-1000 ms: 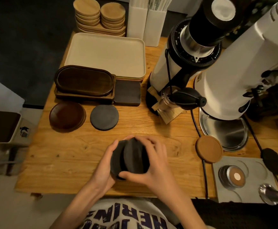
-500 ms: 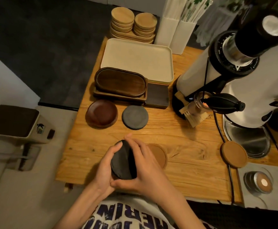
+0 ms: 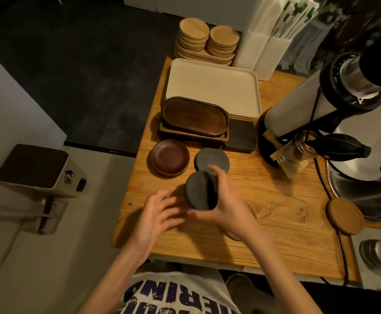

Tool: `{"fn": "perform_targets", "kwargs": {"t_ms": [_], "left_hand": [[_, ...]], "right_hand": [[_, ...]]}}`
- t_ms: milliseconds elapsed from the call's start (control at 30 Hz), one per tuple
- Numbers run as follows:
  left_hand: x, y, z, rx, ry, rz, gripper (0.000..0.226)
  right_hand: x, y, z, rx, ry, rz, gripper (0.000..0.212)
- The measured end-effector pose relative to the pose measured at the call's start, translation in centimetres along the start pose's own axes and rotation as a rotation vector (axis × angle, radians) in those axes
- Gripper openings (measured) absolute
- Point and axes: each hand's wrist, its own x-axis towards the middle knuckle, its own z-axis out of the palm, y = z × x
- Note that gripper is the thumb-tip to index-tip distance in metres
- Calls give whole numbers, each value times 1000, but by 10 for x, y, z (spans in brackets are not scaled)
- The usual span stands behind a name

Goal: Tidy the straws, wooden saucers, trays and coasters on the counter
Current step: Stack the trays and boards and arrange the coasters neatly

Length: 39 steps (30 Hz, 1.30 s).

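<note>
My right hand (image 3: 228, 200) grips a small stack of round dark grey coasters (image 3: 199, 190), held on edge just above the wooden counter (image 3: 275, 200). Right behind it a second pile of grey coasters (image 3: 212, 158) lies flat. My left hand (image 3: 154, 214) hovers open beside the held stack, fingers spread and blurred. Dark brown round saucers (image 3: 169, 157) sit to the left. Behind them lie dark oval wooden trays (image 3: 195, 116), a black square coaster stack (image 3: 241, 137) and cream trays (image 3: 212, 87). Light wooden saucers (image 3: 207, 39) are stacked at the back, beside white holders with straws (image 3: 273, 30).
A white coffee grinder (image 3: 348, 103) and a brush (image 3: 282, 159) crowd the right side. A cork coaster (image 3: 345, 216) lies near its steel base, with a black cable (image 3: 341, 241) running past. The counter's left edge (image 3: 135, 177) drops to the floor, where a bin (image 3: 37, 168) stands.
My left hand has let go of the grey coasters and drawn away to the left. My right hand has carried them forward, towards the flat grey pile. My view has swung left.
</note>
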Motion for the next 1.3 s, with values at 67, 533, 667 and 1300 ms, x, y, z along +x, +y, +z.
{"fn": "perform_targets", "kwargs": {"t_ms": [67,533,667,1300], "left_hand": [[7,-2,-16,32,103,104,53],[62,9,-43,80,239,255,43],[68,7,-41,86,238,262,44],[73,-8,-52,152,149,289,52]], "right_hand": [[19,12,-5,-51,65,83,111],[82,27,14,-114,330,263,104],[76,27,22,-84,352,266,113],[67,26,20,111,322,307,118]]}}
